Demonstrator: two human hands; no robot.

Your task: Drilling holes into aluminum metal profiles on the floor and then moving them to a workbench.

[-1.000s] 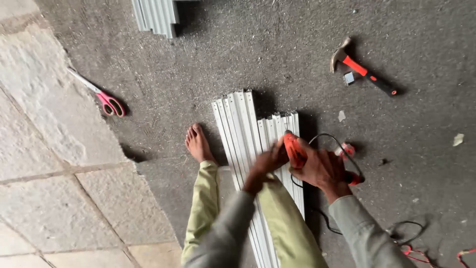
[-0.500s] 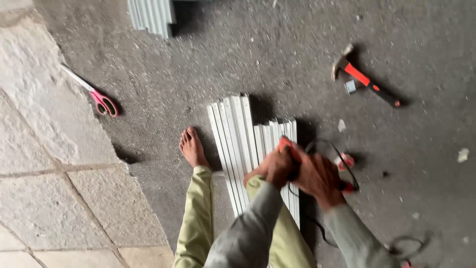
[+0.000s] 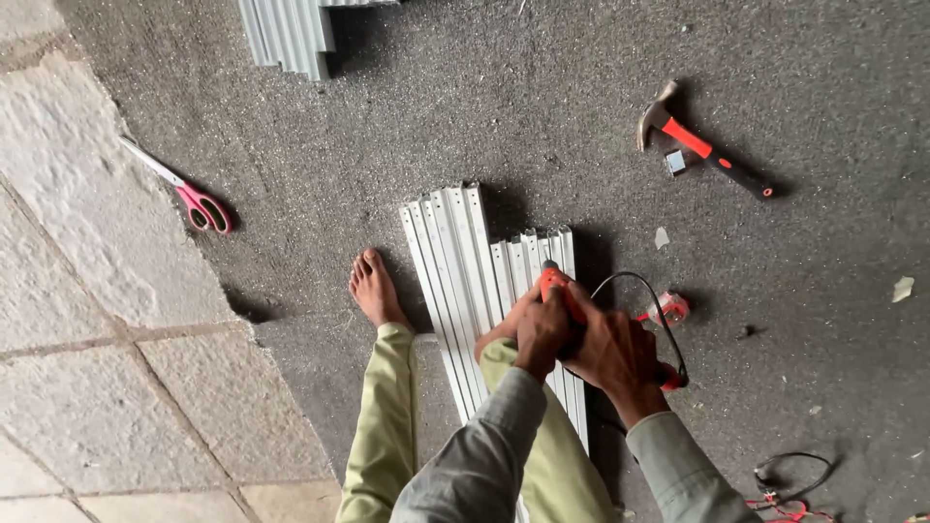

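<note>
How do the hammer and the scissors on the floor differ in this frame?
The hammer lies on the dark rough floor to the upper right; the scissors lie to the left, at the edge of the pale stone slab. The hammer has a metal claw head and an orange and black handle; the scissors have pale blades and pink handles. Both lie flat and untouched, away from the hands.

The drill (image 3: 560, 291) is glossy orange plastic; the strips (image 3: 455, 261) look smooth, white and matt — plastic, seemingly. Rough grey concrete floor (image 3: 504, 107), coarse stone slabs (image 3: 87, 368) — and a metal-headed hammer (image 3: 699, 150).
</note>
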